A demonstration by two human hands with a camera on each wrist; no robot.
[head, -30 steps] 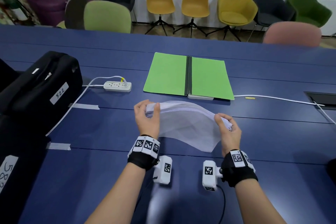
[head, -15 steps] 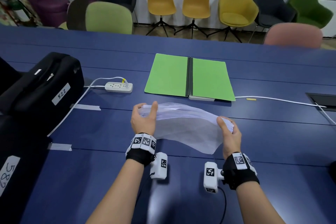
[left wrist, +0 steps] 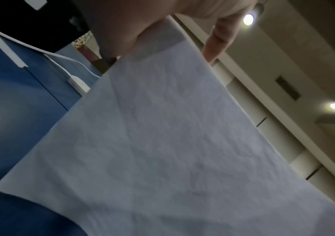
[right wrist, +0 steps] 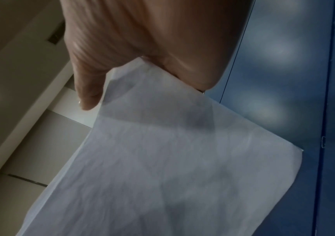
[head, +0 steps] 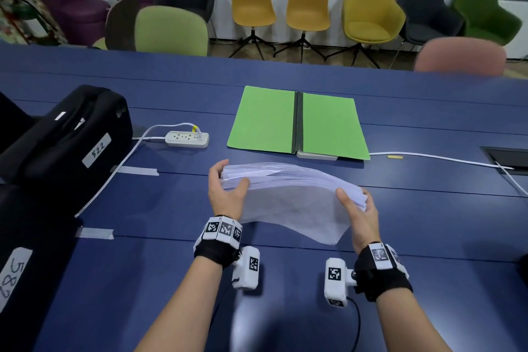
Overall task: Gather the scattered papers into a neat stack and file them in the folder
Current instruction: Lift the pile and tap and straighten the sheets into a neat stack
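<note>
Cases: two black cases point(head: 61, 140) with handwritten labels sit at the far left of the blue bench point(head: 143, 266).
Power strip: white power strip point(head: 187, 139) lies between the cases and the folder, its cable trailing left.
Left hand: left hand point(head: 225, 193) has its grip closed on the left end of the papers, thumb on top, fingers curled round the edge.
Papers: white papers point(head: 288, 194) are gathered into one bundle, held above the bench; the middle bows upward and the edges look unevenly aligned.
Right hand: right hand point(head: 361, 216) pinches the right end, thumb over the top sheet.
Folder: green folder point(head: 297, 123) lies open and flat beyond the papers, apart from them, nothing inside.
Progress: gathering looks done; squaring the edges, laying the stack in the folder and closing it remain.
</note>
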